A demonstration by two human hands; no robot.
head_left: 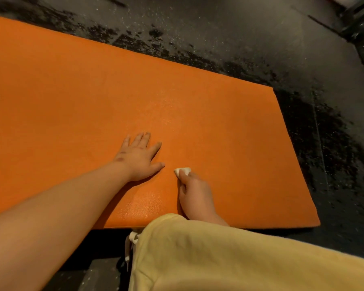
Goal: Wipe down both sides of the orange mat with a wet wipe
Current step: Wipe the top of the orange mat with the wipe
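The orange mat (93, 91) is laid flat on the dark floor (219, 28), its upper face exposed for wiping. It is pinned by the left hand (138, 160), spread open and pressed flat, presumably against sliding, while a bunched wet wipe (183, 171) is pressed to it in the closed grip of the right hand (194, 196).
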